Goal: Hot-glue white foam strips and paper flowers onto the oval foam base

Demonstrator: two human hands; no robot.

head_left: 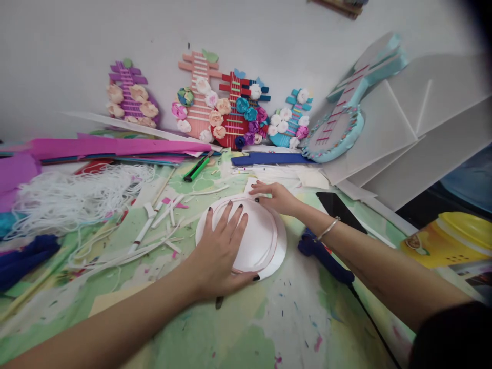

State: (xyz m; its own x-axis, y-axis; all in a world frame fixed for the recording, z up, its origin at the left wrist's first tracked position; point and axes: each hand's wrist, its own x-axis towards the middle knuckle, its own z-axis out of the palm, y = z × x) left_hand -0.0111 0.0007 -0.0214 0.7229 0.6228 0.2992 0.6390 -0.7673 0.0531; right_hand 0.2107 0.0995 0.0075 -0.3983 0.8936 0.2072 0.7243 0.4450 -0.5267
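A white disc (255, 236) of board or foam lies on the table, with a reddish outline drawn near its edge and a raised-looking ring along it. My left hand (223, 251) rests flat on the disc's left part, fingers spread. At the disc's far edge, a short white strip (250, 183) sticks out. My right hand (274, 197) reaches over there, its fingertips stretched out and touching the strip's base; the thumb sits slightly apart. Below my right wrist lies a dark blue tool (326, 259) with a black cord, like a glue gun.
Decorated paper guitars (234, 110) lean on the wall. White string (84, 192), cut white strips (144, 230) and a green cutter knife (197, 168) lie left and behind. A black phone (340, 210), grey boards (388, 123) and a yellow tub (449, 238) are to the right.
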